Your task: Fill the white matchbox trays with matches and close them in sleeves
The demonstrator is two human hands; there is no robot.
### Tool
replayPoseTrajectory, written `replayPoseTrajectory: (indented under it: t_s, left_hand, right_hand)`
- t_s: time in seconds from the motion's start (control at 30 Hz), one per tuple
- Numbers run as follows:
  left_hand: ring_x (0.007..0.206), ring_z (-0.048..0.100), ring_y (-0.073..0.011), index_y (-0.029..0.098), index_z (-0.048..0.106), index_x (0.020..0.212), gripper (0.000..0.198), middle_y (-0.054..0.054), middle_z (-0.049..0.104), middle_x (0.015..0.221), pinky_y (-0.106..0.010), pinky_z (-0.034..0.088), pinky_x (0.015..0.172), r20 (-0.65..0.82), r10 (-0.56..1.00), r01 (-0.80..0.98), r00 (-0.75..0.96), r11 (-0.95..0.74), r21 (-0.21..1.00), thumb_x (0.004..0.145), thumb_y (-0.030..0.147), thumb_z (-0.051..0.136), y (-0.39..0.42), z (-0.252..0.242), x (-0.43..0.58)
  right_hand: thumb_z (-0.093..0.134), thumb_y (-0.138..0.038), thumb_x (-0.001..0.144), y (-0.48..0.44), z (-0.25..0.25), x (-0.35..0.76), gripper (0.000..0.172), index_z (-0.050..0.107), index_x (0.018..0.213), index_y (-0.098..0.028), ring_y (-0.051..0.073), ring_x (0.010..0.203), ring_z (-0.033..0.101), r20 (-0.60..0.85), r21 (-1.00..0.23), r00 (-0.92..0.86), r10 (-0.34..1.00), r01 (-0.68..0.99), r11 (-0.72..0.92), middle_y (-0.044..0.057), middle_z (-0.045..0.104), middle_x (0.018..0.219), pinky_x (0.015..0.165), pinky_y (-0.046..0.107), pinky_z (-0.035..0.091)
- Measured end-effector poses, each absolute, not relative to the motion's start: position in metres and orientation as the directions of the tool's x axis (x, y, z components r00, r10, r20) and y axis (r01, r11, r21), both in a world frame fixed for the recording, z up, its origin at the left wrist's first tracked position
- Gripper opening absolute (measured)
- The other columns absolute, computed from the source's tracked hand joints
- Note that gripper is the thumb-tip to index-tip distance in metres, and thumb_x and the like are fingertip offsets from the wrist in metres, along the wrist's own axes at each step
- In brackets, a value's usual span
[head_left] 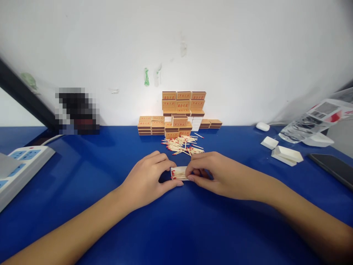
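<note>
A small white matchbox tray (180,168) lies on the blue table between my hands, with several red-tipped matches (178,174) inside it. My left hand (151,176) grips the tray's left end between thumb and fingers. At the right end, my right hand (207,172) is closed, thumb and fingertips pinched together over the tray and its matches. Whether a match sits in that pinch is hidden by the fingers. Just beyond the tray is a loose pile of matches (183,144), red heads pointing in various directions.
Stacked matchboxes (182,106) stand against the white wall. A power strip (26,165) is at the left. On the right are folded white card pieces (287,155), a white case (263,126), a tilted plastic bottle (311,119) and a dark phone (332,167).
</note>
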State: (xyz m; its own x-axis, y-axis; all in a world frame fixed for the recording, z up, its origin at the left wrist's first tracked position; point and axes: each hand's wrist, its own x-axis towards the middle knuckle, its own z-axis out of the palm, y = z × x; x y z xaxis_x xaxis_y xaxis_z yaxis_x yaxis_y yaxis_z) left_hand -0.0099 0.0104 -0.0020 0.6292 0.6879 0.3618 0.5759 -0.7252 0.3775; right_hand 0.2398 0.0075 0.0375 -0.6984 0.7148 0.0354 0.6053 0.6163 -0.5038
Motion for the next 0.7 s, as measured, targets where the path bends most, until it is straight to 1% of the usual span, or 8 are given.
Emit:
replayPoseTrajectory:
  t_s: [0.2,0.33,0.47,0.53,0.7]
  left_hand:
    - [0.088,0.06,-0.0228,0.019,0.073,0.106,0.031,-0.005,0.069,0.095,-0.039,0.051,0.08,0.36,0.683,0.572,0.635,-0.73,0.375,0.092,0.046,0.077,0.009,-0.001,-0.01]
    - [0.09,0.059,-0.0234,0.019,0.072,0.106,0.031,-0.005,0.069,0.097,-0.039,0.05,0.081,0.36,0.687,0.576,0.631,-0.726,0.375,0.091,0.046,0.078,0.009,-0.001,-0.01]
    - [0.088,0.058,-0.0229,0.018,0.072,0.103,0.031,-0.005,0.068,0.094,-0.039,0.05,0.08,0.363,0.67,0.567,0.648,-0.742,0.358,0.091,0.045,0.078,0.01,-0.001,-0.008]
    - [0.087,0.058,-0.0225,0.017,0.071,0.102,0.03,-0.005,0.067,0.092,-0.038,0.05,0.079,0.369,0.655,0.555,0.659,-0.755,0.35,0.092,0.045,0.077,0.009,-0.001,-0.008]
    - [0.087,0.058,-0.0225,0.016,0.07,0.1,0.029,-0.005,0.066,0.091,-0.038,0.05,0.078,0.395,0.616,0.527,0.681,-0.787,0.319,0.092,0.043,0.078,0.006,-0.001,-0.007]
  right_hand:
    - [0.06,-0.021,0.099,0.006,0.034,0.234,0.012,0.071,0.095,-0.021,0.015,0.073,0.056,0.087,-0.521,-0.672,0.736,0.599,0.608,0.001,0.066,0.084,0.067,0.028,0.041]
    - [0.059,-0.024,0.101,0.005,0.03,0.232,0.015,0.069,0.091,-0.02,0.015,0.075,0.057,0.109,-0.5,-0.657,0.746,0.612,0.613,0.002,0.065,0.084,0.068,0.029,0.041]
    - [0.061,-0.029,0.102,0.006,0.023,0.228,0.015,0.069,0.094,-0.019,0.015,0.077,0.057,0.174,-0.498,-0.625,0.761,0.611,0.616,0.002,0.066,0.087,0.072,0.03,0.042]
    - [0.064,-0.031,0.101,0.006,0.018,0.224,0.016,0.068,0.091,-0.019,0.015,0.077,0.057,0.186,-0.511,-0.619,0.763,0.602,0.613,0.002,0.066,0.086,0.071,0.029,0.041]
    - [0.067,-0.027,0.098,0.005,0.015,0.217,0.017,0.064,0.083,-0.018,0.013,0.073,0.055,0.163,-0.517,-0.608,0.777,0.618,0.592,0.0,0.064,0.082,0.065,0.027,0.039]
